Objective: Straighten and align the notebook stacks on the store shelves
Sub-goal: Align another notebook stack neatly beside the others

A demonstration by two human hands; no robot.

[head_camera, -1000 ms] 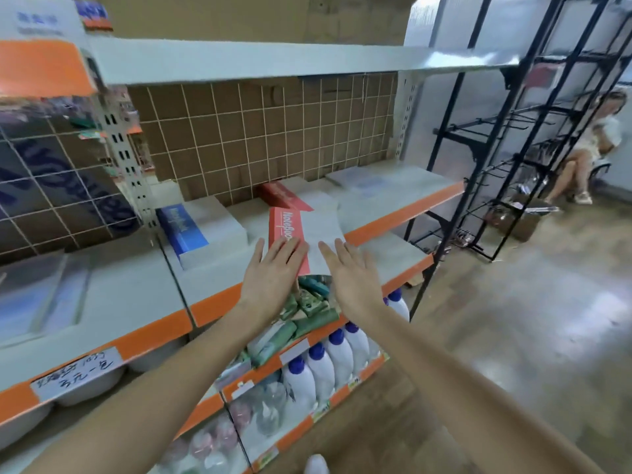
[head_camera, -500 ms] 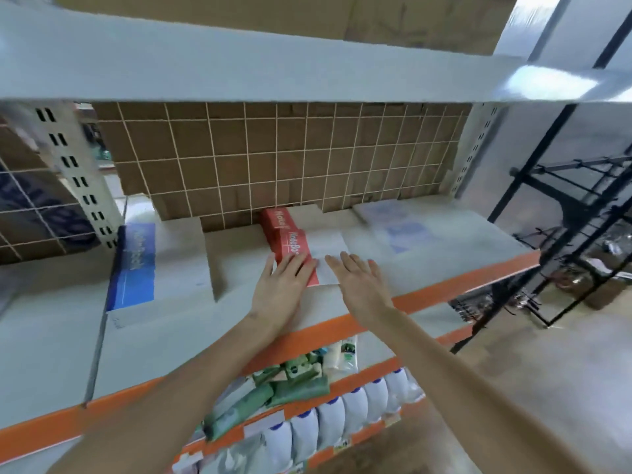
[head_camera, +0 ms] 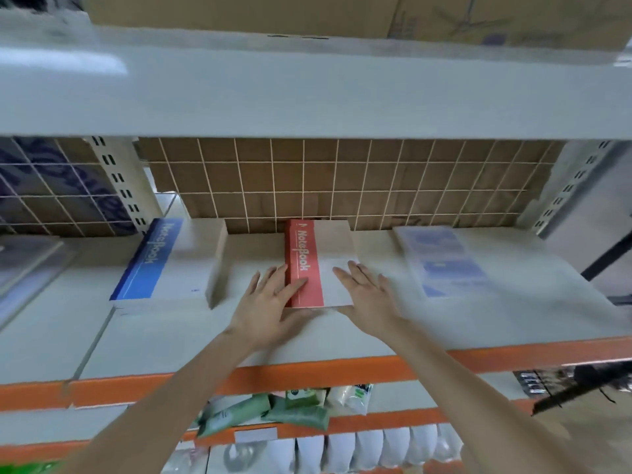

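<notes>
Red notebook stack (head_camera: 319, 265) at centre of shelf (head_camera: 342, 340), spine band on its left side, back end against the wire grid. Left hand (head_camera: 270, 302) flat at its 7 o'clock corner, fingers straight, tips over the red band. Right hand (head_camera: 371, 295) flat at its 5 o'clock corner, fingers on the white cover. Blue notebook stack (head_camera: 167, 265) at 9 o'clock, apart from the red. Pale blue-printed stack (head_camera: 444, 261) at 3 o'clock, blurred. Green packets (head_camera: 273, 413) and white bottles (head_camera: 359, 449) on lower shelves at 6 o'clock.

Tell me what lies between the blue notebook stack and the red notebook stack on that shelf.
Bare shelf, with the left hand at its near end against the red notebook stack; nothing else before the blue notebook stack, in the head view.
</notes>
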